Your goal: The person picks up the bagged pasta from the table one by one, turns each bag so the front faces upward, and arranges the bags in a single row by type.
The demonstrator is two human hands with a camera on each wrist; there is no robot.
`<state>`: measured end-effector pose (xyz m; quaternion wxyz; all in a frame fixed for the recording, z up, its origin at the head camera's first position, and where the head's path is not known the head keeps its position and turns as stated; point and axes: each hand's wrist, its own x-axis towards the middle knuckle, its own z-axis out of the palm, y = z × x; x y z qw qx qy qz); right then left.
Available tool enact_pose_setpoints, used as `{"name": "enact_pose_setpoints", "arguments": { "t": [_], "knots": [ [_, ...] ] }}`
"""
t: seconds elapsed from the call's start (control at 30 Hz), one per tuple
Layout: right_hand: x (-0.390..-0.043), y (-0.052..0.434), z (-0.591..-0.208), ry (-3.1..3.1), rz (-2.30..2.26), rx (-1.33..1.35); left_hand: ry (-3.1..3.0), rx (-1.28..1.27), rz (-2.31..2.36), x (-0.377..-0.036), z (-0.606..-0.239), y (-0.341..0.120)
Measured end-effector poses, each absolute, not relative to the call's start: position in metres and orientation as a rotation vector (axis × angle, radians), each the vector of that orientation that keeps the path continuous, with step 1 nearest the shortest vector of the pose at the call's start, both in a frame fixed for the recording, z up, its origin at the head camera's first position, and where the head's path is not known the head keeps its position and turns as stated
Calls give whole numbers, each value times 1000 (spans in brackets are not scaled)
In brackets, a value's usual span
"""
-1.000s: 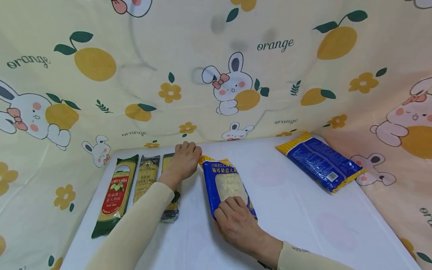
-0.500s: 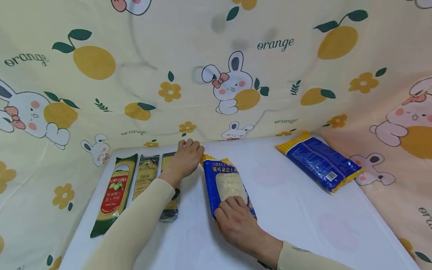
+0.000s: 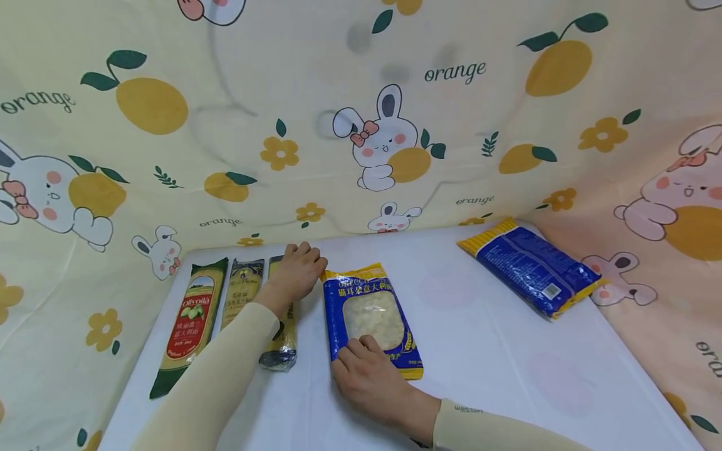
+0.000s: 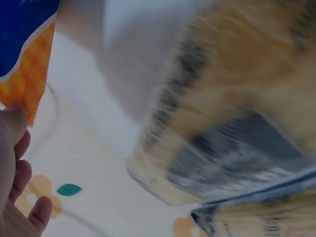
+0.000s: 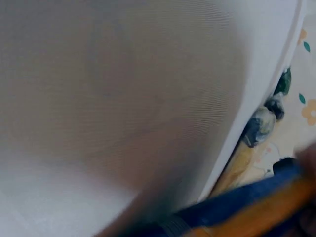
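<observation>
A printed cloth (image 3: 468,119) with rabbits, oranges and the word "orange" hangs behind and around a white table (image 3: 496,351). On the table's far right corner lies a blue and yellow pasta bag (image 3: 533,268), back side up, well apart from everything else. Near the middle lies a blue orecchiette bag (image 3: 369,319) with a clear window and yellow bands at both ends, flat and roughly square to the person. Along the left edge 3 long pasta packets lie side by side: a green and red Olivoila packet (image 3: 192,322), a dark yellow packet (image 3: 242,297) just beside it, and a third packet (image 3: 284,332) partly under the left forearm.

The left hand (image 3: 296,272) sits at the far left corner of the orecchiette bag, fingers curled at its yellow top band; the left wrist view shows fingertips (image 4: 17,148) against that orange edge. The right hand (image 3: 366,376) rests on the bag's near left corner, fingers bent over its edge onto the blue face. The 2 hands are apart, 1 at each end of the bag.
</observation>
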<state>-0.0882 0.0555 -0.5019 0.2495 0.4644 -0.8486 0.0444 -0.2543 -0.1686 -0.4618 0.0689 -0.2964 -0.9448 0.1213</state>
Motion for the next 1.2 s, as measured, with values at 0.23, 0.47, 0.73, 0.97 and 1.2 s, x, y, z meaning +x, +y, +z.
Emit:
{"name": "enact_pose_setpoints", "arguments": {
  "t": [0.23,0.47,0.73,0.97,1.2],
  "knots": [
    [-92,68,-501,-2402,150,1301,-2965,-865,443,-255,-475,-184],
    [-114,93,-508,-2625,-50,959,-3084,-660,376,-248,-466,-160],
    [-117,84,-519,-2928,-30,902,-3118,-688,55,-232,-467,-114],
    [-110,59,-516,-3024,80,887,-3270,-538,-20,-229,-470,-104],
    [-105,106,-511,-2855,205,855,-3450,-409,-168,-239,-458,-96]
  ]
}}
